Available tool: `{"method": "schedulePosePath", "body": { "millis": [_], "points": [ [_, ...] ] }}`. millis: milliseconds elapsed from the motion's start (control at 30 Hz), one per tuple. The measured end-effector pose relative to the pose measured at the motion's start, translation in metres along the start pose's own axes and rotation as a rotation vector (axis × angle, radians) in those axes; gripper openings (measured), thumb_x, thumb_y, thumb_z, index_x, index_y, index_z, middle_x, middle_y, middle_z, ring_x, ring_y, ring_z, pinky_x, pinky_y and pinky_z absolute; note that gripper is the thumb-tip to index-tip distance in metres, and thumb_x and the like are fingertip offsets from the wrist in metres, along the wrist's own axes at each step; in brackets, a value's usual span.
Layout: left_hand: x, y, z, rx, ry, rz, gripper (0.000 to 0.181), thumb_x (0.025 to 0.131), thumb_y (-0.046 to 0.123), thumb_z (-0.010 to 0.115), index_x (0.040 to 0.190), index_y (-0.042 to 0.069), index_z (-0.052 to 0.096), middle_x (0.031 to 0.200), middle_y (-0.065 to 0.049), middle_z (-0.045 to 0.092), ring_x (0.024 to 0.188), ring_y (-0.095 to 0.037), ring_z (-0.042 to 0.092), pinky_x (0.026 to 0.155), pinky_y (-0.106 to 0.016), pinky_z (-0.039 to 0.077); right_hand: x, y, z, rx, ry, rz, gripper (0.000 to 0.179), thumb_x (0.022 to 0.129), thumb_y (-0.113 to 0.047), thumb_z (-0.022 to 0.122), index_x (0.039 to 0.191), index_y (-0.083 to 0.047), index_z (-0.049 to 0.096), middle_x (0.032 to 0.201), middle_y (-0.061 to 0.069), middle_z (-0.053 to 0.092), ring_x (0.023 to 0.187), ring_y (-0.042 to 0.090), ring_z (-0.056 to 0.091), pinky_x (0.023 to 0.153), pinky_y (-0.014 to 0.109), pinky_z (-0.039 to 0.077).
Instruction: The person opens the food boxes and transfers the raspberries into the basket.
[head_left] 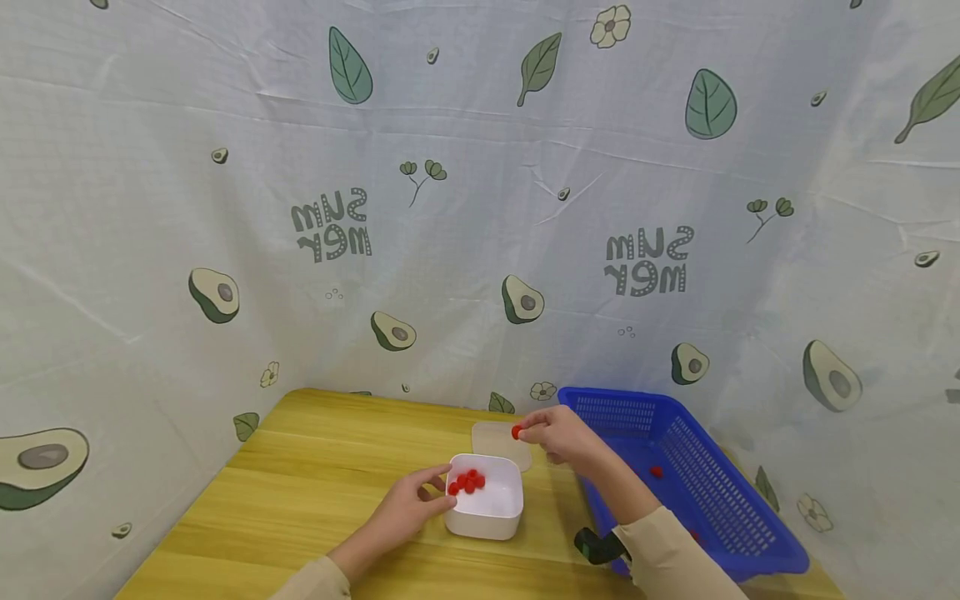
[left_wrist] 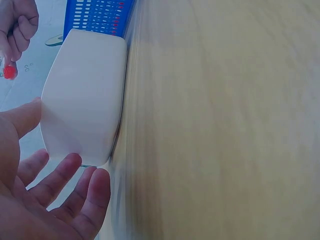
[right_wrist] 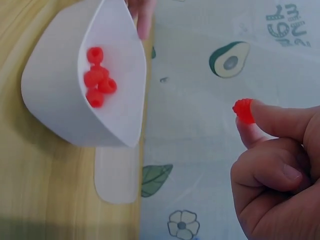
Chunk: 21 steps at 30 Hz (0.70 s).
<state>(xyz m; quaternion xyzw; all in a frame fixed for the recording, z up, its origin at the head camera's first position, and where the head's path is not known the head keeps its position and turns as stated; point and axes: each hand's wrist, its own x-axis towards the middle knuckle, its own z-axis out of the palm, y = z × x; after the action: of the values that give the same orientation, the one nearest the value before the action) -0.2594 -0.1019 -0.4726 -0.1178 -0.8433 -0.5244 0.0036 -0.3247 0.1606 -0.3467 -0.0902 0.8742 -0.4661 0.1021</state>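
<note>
A white square box (head_left: 483, 521) stands on the wooden table with several red raspberries (head_left: 468, 481) gathered at its left inside. My left hand (head_left: 411, 502) rests against the box's left side, its thumb at the rim and its loosely spread fingers (left_wrist: 92, 200) beside the wall. Behind the box, above a flat pale lid (head_left: 487, 437), my right hand (head_left: 562, 435) pinches one raspberry (right_wrist: 244, 110) between thumb and index finger. That raspberry is clear of the box in the right wrist view.
A blue plastic basket (head_left: 750, 500) with slotted walls stands at the right, with a few raspberries (head_left: 656, 472) on its floor. My right forearm passes over its near left edge. A patterned curtain (head_left: 450, 250) hangs behind the wooden table (head_left: 337, 467).
</note>
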Motion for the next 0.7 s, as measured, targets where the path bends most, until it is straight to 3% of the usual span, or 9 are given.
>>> {"method": "schedulePosePath", "body": {
  "millis": [167, 500, 700],
  "points": [
    [0.0, 0.0, 0.0, -0.004, 0.002, -0.004, 0.055, 0.091, 0.031, 0.075, 0.141, 0.014, 0.058, 0.112, -0.004, 0.063, 0.092, -0.021, 0.056, 0.071, -0.028, 0.049, -0.002, 0.006, -0.018, -0.015, 0.014, 0.0, 0.025, 0.094, -0.013, 0.068, 0.117, -0.003, 0.071, 0.064, -0.001, 0.046, 0.046, 0.012, 0.026, 0.045, 0.024, 0.028],
    [-0.002, 0.003, -0.001, -0.004, 0.003, -0.02, 0.055, 0.092, 0.03, 0.075, 0.142, 0.014, 0.058, 0.112, -0.004, 0.063, 0.093, -0.021, 0.056, 0.071, -0.029, 0.049, -0.006, 0.015, -0.052, 0.002, 0.019, -0.005, 0.028, 0.095, -0.015, 0.069, 0.118, 0.001, 0.068, 0.055, -0.006, 0.031, 0.046, 0.01, 0.022, 0.044, 0.024, 0.026],
    [-0.002, 0.004, -0.001, 0.002, -0.007, -0.024, 0.055, 0.092, 0.031, 0.075, 0.142, 0.015, 0.058, 0.114, -0.004, 0.064, 0.094, -0.021, 0.055, 0.073, -0.03, 0.049, -0.006, 0.027, -0.073, 0.022, 0.023, -0.004, 0.031, 0.095, -0.015, 0.069, 0.12, 0.005, 0.066, 0.055, -0.006, 0.033, 0.047, 0.009, 0.024, 0.045, 0.024, 0.027]
  ]
}}
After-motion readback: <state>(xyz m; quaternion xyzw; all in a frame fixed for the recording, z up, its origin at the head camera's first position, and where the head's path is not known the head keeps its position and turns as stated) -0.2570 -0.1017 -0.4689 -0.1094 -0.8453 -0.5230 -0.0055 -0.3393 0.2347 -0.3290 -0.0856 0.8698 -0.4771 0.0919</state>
